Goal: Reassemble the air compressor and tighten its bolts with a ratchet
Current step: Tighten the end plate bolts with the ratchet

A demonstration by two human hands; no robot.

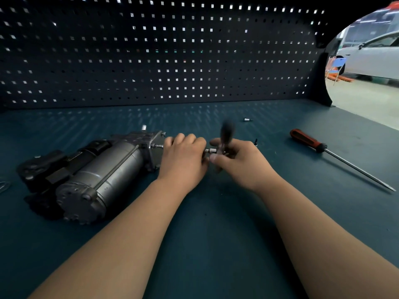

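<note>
1. Two bare forearms are seen reaching from the near edge across a dark teal table (216, 223) toward its middle.
2. The air compressor (101, 173) is laid on its side on the left of the table. It is a grey metal cylinder with a black housing on its left. Its round end cap is turned toward the near left, and its bolted head plate is pointed far and right, toward the hands.
3. The left hand (183, 158) is placed just right of the head plate, with its back up. Its fingers (190, 139) are curled around a slim metal extension bar (159, 146), whose left end is seen reaching the plate.
4. The right hand (239, 162) is held just right of the left hand, almost touching it. Its fingers are closed around the head of the ratchet (226, 131), and a silver socket end (212, 150) is visible between the two hands. The ratchet's dark handle is raised above the hand and is blurred.
5. A screwdriver (323, 152) is laid flat on the right of the table, well apart from the hands. Its red and black handle is at the far left, and its long shaft is pointed near and right.
6. One small metal bit (255, 141) is seen just beyond the right hand, and a second bit (247, 120) lies farther back.
7. A dark pegboard (151, 57) with square holes is set along the far edge of the table.
8. Past the pegboard's right end, a bright workshop floor and the side of a pale car (377, 57) are seen.
</note>
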